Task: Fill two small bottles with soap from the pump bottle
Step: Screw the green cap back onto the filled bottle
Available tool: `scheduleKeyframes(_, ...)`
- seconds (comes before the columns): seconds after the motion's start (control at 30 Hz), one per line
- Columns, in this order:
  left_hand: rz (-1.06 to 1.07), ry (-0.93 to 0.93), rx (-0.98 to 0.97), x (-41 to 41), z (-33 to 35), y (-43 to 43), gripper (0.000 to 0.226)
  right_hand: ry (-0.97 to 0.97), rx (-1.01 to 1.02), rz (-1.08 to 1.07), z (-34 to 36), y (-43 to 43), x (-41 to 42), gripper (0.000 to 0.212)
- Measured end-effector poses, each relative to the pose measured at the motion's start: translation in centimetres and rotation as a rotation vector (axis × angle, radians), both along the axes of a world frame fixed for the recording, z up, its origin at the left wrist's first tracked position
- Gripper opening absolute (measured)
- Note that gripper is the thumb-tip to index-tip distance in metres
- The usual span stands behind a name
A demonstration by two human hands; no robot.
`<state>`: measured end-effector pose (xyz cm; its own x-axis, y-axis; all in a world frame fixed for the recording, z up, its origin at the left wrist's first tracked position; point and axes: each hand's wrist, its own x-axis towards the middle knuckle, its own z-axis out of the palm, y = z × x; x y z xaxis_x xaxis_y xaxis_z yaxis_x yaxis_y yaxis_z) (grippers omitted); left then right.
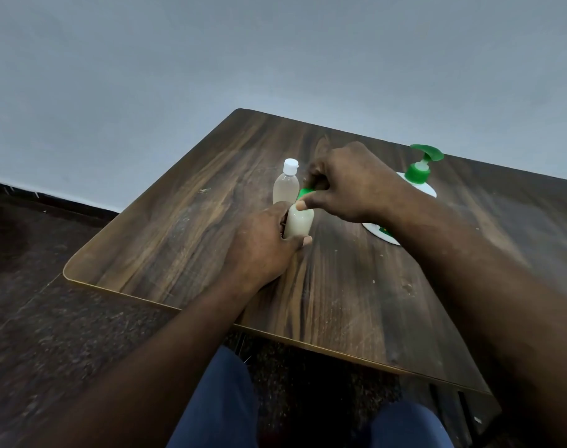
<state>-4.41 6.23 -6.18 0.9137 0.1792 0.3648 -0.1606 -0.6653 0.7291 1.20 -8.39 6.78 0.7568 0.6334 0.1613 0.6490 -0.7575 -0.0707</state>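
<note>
A small bottle (297, 224) full of milky soap stands on the wooden table (185, 240). My left hand (262, 244) grips its body. My right hand (350, 182) pinches its green cap (304, 192) from above. Just behind stands a second small bottle (285, 187), clear with a white cap and pale liquid inside. The white pump bottle with the green pump head (421, 166) stands at the back right, mostly hidden behind my right forearm.
The table's front edge runs diagonally above my knees in blue trousers (224, 402). Dark speckled floor lies to the left, and a plain grey wall rises behind. Small crumbs dot the tabletop.
</note>
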Motion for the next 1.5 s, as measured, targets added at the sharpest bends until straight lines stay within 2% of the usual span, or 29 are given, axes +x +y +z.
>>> scheduleKeyframes(0.1,0.008,0.004,-0.012,-0.3,0.1,-0.1,0.045,-0.026,-0.002,-0.036,-0.3,0.4,-0.2,0.055)
scheduleKeyframes(0.13,0.007,-0.003,-0.016,-0.3,0.1,0.0,0.052,-0.011,0.029,-0.016,0.0,0.4,-0.3,0.057)
scheduleKeyframes(0.17,0.004,-0.007,-0.010,-0.2,0.1,0.0,0.055,0.015,0.064,0.015,0.4,0.2,-0.4,0.052)
scheduleKeyframes(0.23,-0.005,0.004,-0.001,-0.1,0.1,0.0,0.044,0.049,0.084,0.071,1.1,-0.3,-0.4,0.036)
scheduleKeyframes(0.3,-0.006,0.005,-0.001,-0.1,0.1,0.0,0.032,0.069,0.023,0.078,1.0,-0.2,-0.4,0.029)
scheduleKeyframes(0.37,0.003,0.005,0.008,-0.1,0.0,0.1,0.032,0.023,-0.027,0.049,0.0,0.4,0.0,0.024)
scheduleKeyframes(0.5,0.023,-0.005,-0.008,-0.1,0.1,-0.1,0.049,-0.078,-0.030,-0.061,-0.7,0.9,0.4,0.051)
scheduleKeyframes(0.57,0.017,-0.013,-0.009,-0.1,0.1,-0.1,0.052,-0.013,0.016,-0.045,0.2,0.2,0.1,0.057)
scheduleKeyframes(0.67,0.011,0.000,0.001,0.1,-0.1,0.0,0.035,0.108,0.026,0.064,1.3,-0.5,-0.4,0.043)
scheduleKeyframes(0.77,0.004,-0.001,0.000,0.2,-0.2,0.0,0.033,-0.006,-0.022,0.049,0.2,0.0,-0.2,0.030)
scheduleKeyframes(0.9,0.010,-0.016,-0.006,0.0,-0.1,-0.1,0.043,-0.050,-0.019,-0.082,-0.4,0.4,0.0,0.052)
scheduleKeyframes(0.97,0.009,-0.008,-0.010,-0.1,0.0,-0.1,0.047,0.009,0.031,-0.053,0.4,-0.2,-0.3,0.058)
scheduleKeyframes(1.07,0.007,0.004,0.007,0.0,0.0,0.0,0.036,0.099,0.074,0.075,0.9,-0.5,-0.6,0.040)
scheduleKeyframes(1.13,0.011,0.000,0.006,0.1,-0.1,0.0,0.039,0.018,0.069,0.056,0.0,-0.1,-0.4,0.024)
scheduleKeyframes(1.17,0.015,0.001,0.006,0.1,-0.2,0.0,0.044,-0.026,0.071,0.010,-0.5,0.2,-0.3,0.024)
scheduleKeyframes(1.23,0.026,0.003,0.001,0.0,-0.1,-0.1,0.054,-0.087,0.054,-0.092,-1.3,0.7,0.0,0.048)
scheduleKeyframes(1.3,0.023,-0.014,0.010,0.0,-0.1,-0.1,0.060,-0.089,0.085,-0.096,-1.2,0.7,-0.1,0.064)
scheduleKeyframes(1.33,0.017,-0.016,0.006,0.0,0.0,-0.1,0.059,-0.041,0.113,-0.058,-0.7,0.4,-0.4,0.061)
scheduleKeyframes(1.43,0.006,0.009,-0.001,0.0,0.1,0.0,0.043,0.093,0.128,0.056,0.0,-0.2,-0.5,0.034)
scheduleKeyframes(1.5,0.008,0.016,0.004,-0.1,0.2,0.0,0.042,0.034,0.144,0.012,-0.9,0.1,-0.5,0.024)
